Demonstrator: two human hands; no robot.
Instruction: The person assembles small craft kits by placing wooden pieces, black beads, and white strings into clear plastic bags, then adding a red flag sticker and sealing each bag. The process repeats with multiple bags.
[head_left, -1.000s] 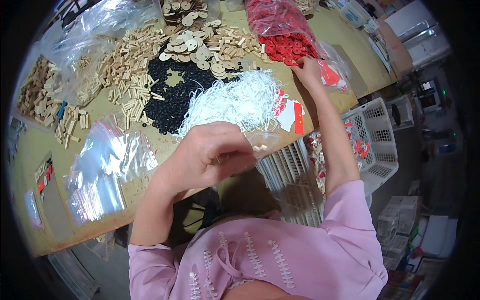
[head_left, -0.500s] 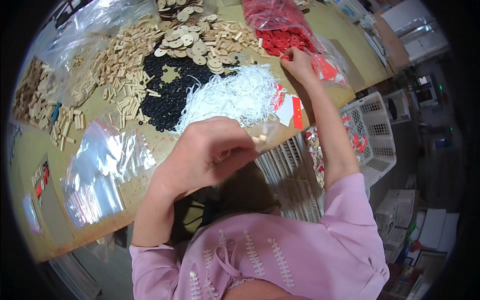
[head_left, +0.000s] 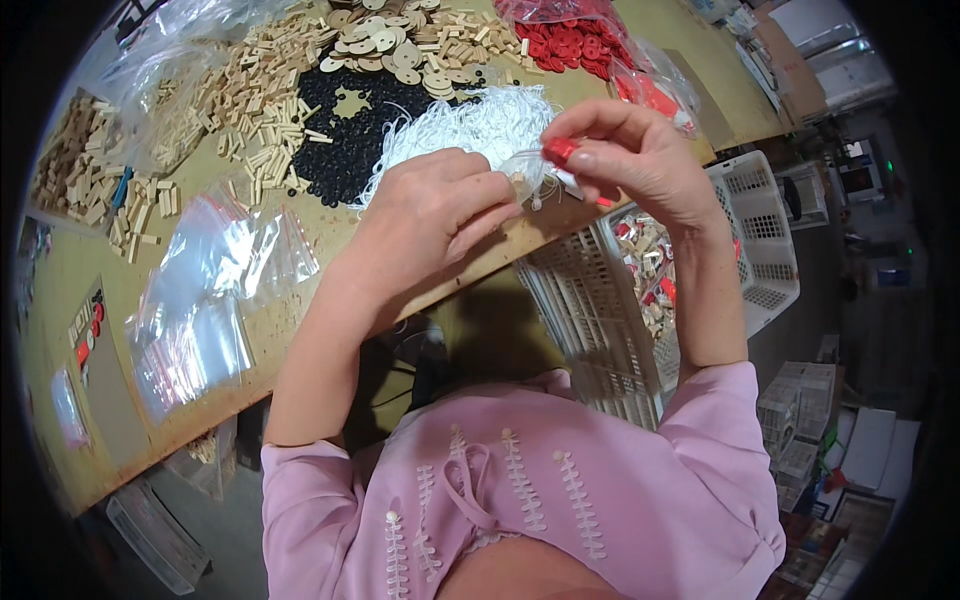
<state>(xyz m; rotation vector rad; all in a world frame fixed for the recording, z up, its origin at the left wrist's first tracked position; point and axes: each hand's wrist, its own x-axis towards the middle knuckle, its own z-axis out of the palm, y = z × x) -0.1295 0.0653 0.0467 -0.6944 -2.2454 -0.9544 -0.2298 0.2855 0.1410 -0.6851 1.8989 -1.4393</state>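
Note:
My left hand [head_left: 435, 212] is closed on a small clear plastic bag [head_left: 522, 172] with pale wooden pieces in it. My right hand [head_left: 635, 160] pinches a small red piece [head_left: 560, 149] right beside the bag's mouth. Behind both hands spreads a heap of white string [head_left: 470, 120]. The red disc-like pieces [head_left: 570, 45] lie in a pile farther back, partly under a clear bag. Black beads [head_left: 345, 135] and round wooden discs [head_left: 385, 42] lie past the string.
Wooden sticks and blocks [head_left: 260, 80] cover the back left. Flat empty zip bags [head_left: 200, 300] lie at the left front. A white plastic basket [head_left: 755, 190] with filled bags [head_left: 645, 250] stands at the table's right edge. Stacked crates [head_left: 795, 410] stand on the floor.
My right hand has come back from the red pile toward my left hand, bringing a red piece. My left hand has shifted slightly forward with the bag.

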